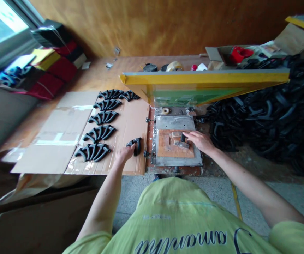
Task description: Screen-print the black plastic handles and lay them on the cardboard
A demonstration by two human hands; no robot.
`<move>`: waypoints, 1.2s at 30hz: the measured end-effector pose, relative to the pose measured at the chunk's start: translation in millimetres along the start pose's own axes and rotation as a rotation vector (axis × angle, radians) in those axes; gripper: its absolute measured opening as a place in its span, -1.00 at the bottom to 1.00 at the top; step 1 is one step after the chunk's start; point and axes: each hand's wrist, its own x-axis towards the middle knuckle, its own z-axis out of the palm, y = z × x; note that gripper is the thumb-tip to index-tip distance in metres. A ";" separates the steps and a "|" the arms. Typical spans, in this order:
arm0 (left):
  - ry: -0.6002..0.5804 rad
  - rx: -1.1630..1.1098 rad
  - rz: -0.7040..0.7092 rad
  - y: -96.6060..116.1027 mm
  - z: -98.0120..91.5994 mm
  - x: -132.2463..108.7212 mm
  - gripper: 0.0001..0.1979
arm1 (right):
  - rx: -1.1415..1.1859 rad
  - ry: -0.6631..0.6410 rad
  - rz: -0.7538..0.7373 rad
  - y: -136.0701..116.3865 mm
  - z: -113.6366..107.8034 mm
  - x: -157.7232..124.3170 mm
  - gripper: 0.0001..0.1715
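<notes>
My left hand (125, 153) is closed on black curved handles (137, 145), held low over the cardboard sheet (130, 118); how many it holds I cannot tell. Fingers of my right hand (200, 141) close on another black plastic piece (183, 137) at the small block on the wooden jig board (164, 146). That board lies on a grey metal plate (174, 122). Left of my left hand, similar black handles (93, 151) lie fanned out in several rows on the cardboard.
A yellow-edged screen frame (204, 77) stands tilted up behind the metal plate. To the right rises a big heap of black handles (255, 120). An open cardboard box (214, 58) sits behind it. Red and black boxes (53, 77) are stacked by the window at left.
</notes>
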 end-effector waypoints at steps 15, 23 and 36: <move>0.334 -1.419 0.406 124.3 -139.3 -46.0 -0.35 | -0.211 0.136 0.081 -20.5 -25.4 17.1 -0.70; -0.046 -1.356 0.031 87.9 2.2 -65.5 -0.20 | -0.093 0.305 0.179 -15.3 -75.6 71.6 -0.34; -0.062 -1.232 -0.005 82.2 40.7 -46.7 -0.33 | -0.123 -0.275 -0.230 -78.4 -46.7 39.7 -0.71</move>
